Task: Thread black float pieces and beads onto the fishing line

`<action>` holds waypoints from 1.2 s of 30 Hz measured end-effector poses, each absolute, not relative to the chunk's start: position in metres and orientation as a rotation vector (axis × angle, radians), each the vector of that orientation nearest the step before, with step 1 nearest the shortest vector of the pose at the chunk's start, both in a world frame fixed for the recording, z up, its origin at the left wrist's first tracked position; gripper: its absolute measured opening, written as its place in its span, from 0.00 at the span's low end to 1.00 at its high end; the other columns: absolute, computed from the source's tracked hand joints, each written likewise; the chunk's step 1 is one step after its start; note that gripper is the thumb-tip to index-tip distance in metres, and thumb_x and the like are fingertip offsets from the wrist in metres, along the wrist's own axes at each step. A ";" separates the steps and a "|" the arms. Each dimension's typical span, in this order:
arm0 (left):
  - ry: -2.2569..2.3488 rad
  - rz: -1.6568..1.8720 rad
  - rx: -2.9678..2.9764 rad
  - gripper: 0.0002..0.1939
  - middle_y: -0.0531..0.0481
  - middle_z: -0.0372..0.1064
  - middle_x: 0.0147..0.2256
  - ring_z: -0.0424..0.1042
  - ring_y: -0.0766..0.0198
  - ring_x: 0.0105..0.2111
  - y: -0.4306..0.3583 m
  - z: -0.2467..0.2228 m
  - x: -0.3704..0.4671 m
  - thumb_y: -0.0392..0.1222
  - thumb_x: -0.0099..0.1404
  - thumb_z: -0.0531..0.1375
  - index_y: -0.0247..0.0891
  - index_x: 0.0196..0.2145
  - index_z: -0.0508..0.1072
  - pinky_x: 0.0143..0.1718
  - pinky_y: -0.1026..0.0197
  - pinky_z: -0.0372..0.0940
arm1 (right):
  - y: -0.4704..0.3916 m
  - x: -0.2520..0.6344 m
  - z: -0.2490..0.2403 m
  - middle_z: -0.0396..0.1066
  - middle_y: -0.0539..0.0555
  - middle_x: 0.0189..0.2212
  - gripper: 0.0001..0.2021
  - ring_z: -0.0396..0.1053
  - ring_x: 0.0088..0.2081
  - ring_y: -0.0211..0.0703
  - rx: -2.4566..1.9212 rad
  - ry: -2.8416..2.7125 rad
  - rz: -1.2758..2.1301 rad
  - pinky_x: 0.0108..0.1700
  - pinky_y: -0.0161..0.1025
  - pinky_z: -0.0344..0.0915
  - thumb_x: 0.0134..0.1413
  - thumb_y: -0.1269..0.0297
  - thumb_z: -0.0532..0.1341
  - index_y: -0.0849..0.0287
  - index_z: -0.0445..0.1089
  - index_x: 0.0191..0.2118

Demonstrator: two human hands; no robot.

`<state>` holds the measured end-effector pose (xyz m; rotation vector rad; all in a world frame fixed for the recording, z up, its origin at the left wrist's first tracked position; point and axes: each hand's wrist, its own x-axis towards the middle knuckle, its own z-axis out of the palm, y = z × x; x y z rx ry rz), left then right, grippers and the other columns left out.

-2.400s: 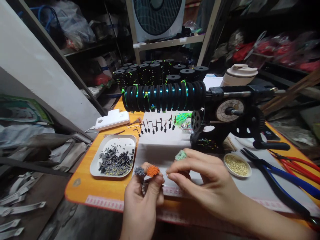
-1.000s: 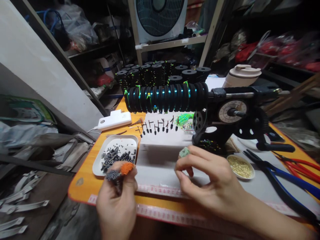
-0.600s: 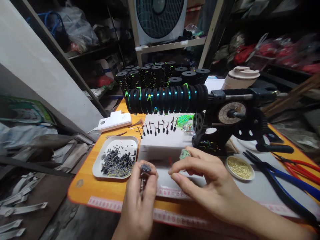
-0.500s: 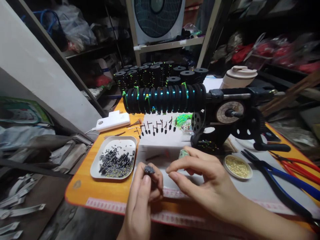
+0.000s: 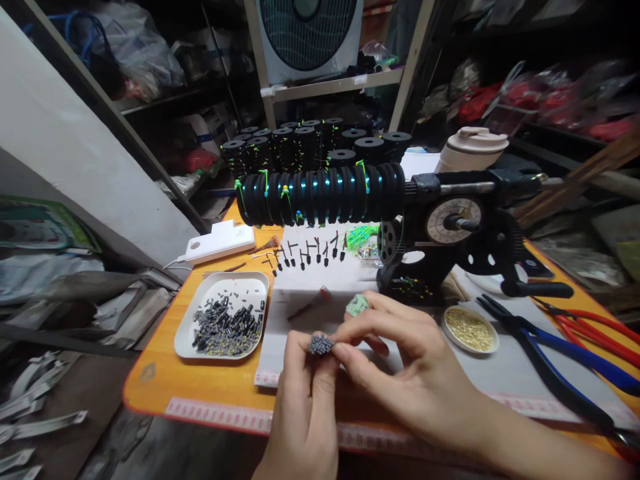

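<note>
My left hand (image 5: 309, 400) is closed around a bundle of thin dark grey pieces (image 5: 320, 344), whose beaded-looking ends show above the fingers. The thumb and forefinger of my right hand (image 5: 407, 350) meet at the right edge of this bundle. Whether they pinch a single piece from it is too small to tell. A pale green bundle (image 5: 356, 306) pokes out past the other, curled fingers of my right hand, which seem to hold it. On the white paper behind the hands lies a thin dark stick-like piece (image 5: 306, 307) with a reddish end.
Left stands a white tray (image 5: 181, 337) of small dark and yellowish pieces. A dish of gold bits (image 5: 470, 331), blue-handled pliers (image 5: 550, 357) and a red-handled tool (image 5: 597, 330) lie right. Behind are a cranked black machine (image 5: 425, 233), small dark T-shaped pieces (image 5: 310, 252) and black spools (image 5: 305, 150).
My left hand has moved right with the grey bundle, turning its ends into view. My right thumb and forefinger, apart from it before, now touch it. The view has shifted slightly.
</note>
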<state>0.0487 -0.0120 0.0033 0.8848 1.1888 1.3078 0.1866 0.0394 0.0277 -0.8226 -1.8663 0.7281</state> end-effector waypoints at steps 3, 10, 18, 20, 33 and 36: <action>1.139 1.385 0.732 0.12 0.54 0.72 0.29 0.70 0.66 0.29 -0.013 0.001 0.050 0.54 0.67 0.63 0.43 0.39 0.70 0.28 0.67 0.65 | 0.040 0.186 0.028 0.66 0.49 0.22 0.06 0.61 0.27 0.38 -0.782 -1.881 0.694 0.28 0.34 0.58 0.59 0.75 0.62 0.61 0.77 0.34; 0.878 1.402 0.507 0.16 0.61 0.60 0.19 0.58 0.75 0.17 -0.012 0.007 0.037 0.50 0.62 0.69 0.40 0.31 0.66 0.17 0.75 0.57 | 0.044 0.187 0.023 0.62 0.51 0.26 0.06 0.62 0.29 0.38 -0.718 -2.040 0.549 0.29 0.34 0.57 0.61 0.76 0.62 0.65 0.78 0.37; 0.858 1.372 0.489 0.18 0.62 0.60 0.19 0.58 0.76 0.17 -0.014 0.007 0.033 0.50 0.61 0.70 0.39 0.31 0.65 0.16 0.75 0.56 | 0.043 0.186 0.019 0.62 0.52 0.27 0.08 0.59 0.30 0.40 -0.681 -2.162 0.419 0.29 0.36 0.54 0.64 0.74 0.59 0.63 0.76 0.38; 0.872 1.360 0.489 0.19 0.62 0.60 0.18 0.57 0.76 0.16 -0.014 0.007 0.033 0.51 0.60 0.70 0.39 0.31 0.64 0.16 0.75 0.55 | 0.043 0.186 0.018 0.61 0.51 0.26 0.08 0.58 0.29 0.41 -0.681 -2.172 0.372 0.29 0.37 0.53 0.64 0.74 0.59 0.63 0.76 0.37; 0.929 1.253 0.533 0.22 0.64 0.59 0.18 0.55 0.76 0.16 -0.013 0.004 0.034 0.56 0.59 0.70 0.42 0.35 0.63 0.18 0.74 0.53 | 0.041 0.187 0.029 0.58 0.48 0.23 0.09 0.60 0.26 0.37 -0.644 -2.035 0.510 0.26 0.33 0.56 0.62 0.76 0.60 0.63 0.79 0.39; 0.946 1.272 0.554 0.21 0.64 0.60 0.17 0.54 0.76 0.15 -0.014 0.004 0.036 0.56 0.60 0.69 0.41 0.35 0.64 0.17 0.74 0.53 | 0.040 0.185 0.030 0.59 0.48 0.23 0.08 0.61 0.26 0.37 -0.690 -2.006 0.572 0.26 0.33 0.56 0.59 0.77 0.62 0.63 0.79 0.36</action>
